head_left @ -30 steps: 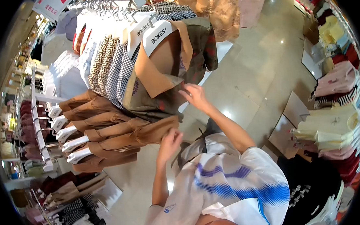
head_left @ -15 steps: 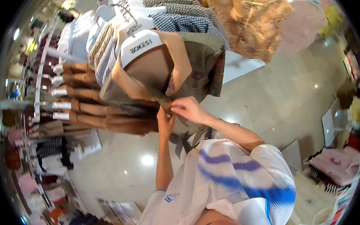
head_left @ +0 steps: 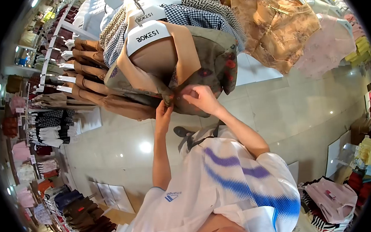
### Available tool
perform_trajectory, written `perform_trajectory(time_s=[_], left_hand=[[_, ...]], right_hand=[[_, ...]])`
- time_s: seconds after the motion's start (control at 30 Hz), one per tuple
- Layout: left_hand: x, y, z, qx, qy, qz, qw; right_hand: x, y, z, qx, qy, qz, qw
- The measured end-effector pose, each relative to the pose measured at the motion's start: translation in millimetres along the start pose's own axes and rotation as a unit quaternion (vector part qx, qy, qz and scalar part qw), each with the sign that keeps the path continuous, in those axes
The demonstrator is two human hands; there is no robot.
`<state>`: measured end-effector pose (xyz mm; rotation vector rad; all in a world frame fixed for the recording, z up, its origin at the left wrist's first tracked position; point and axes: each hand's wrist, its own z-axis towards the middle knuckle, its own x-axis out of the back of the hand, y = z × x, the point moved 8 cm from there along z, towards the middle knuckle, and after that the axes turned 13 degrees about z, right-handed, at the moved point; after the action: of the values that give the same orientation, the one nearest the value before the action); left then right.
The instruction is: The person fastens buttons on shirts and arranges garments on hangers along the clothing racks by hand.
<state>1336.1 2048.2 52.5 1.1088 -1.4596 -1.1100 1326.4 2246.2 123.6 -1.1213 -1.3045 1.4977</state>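
Observation:
An olive floral jacket (head_left: 209, 58) with a broad tan collar hangs on a white hanger (head_left: 144, 36) printed BOKESI. Brown lining shows inside its neck. My left hand (head_left: 163, 113) is closed, thumb and fingers pinching one front edge just below the collar. Close beside it, my right hand (head_left: 202, 99) is curled, its thumb and forefinger at the opposite front edge. The right fingertips are slightly blurred, and the cloth between them is hard to make out. A small button (head_left: 178, 98) shows between the hands.
Several checked and woven garments (head_left: 188, 17) hang behind the jacket. Brown garments (head_left: 108, 92) hang from a white rack (head_left: 44, 66) on the left. A gold patterned garment (head_left: 273, 27) hangs on the right. Folded clothes (head_left: 330, 198) lie at the lower right.
My hands were together at the jacket's front and are now farther apart. The right hand has moved up and right, and the left a little left. The view has shifted slightly.

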Motion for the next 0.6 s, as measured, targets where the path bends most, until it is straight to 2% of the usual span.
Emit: perform_trajectory(time_s=[0.03,0.1,0.17,0.27,0.4,0.47,0.5,0.57,0.6], left_hand=[[-1,-4,2,-0.001,-0.019,0.005,1.000],[-5,-1,3,-0.002,-0.042,0.012,0.999],[-10,19,2,-0.043,-0.025,0.031,0.998],[-11,17,4,-0.032,-0.046,0.059,0.997],[-14,22,5,-0.073,-0.029,0.115,0.990],[-9,0,8,-0.040,-0.048,0.136,0.989],[-10,2,7,-0.053,-0.047,0.132,0.989],[-11,7,9,-0.075,-0.008,0.210,0.975],[-15,16,9,-0.080,-0.004,0.204,0.976]], right_hand=[[-1,7,1,0.004,0.004,0.001,1.000],[-8,4,-1,0.134,0.023,-0.123,0.983],[-14,13,-1,0.123,0.042,-0.161,0.978],[-22,26,5,0.102,0.062,-0.207,0.971],[-29,37,17,0.099,0.055,-0.167,0.979],[-26,41,21,0.140,0.066,-0.150,0.976],[-26,47,23,0.136,0.065,-0.145,0.978],[-24,45,25,0.116,0.060,-0.130,0.983],[-23,40,25,0.119,0.057,-0.136,0.982]])
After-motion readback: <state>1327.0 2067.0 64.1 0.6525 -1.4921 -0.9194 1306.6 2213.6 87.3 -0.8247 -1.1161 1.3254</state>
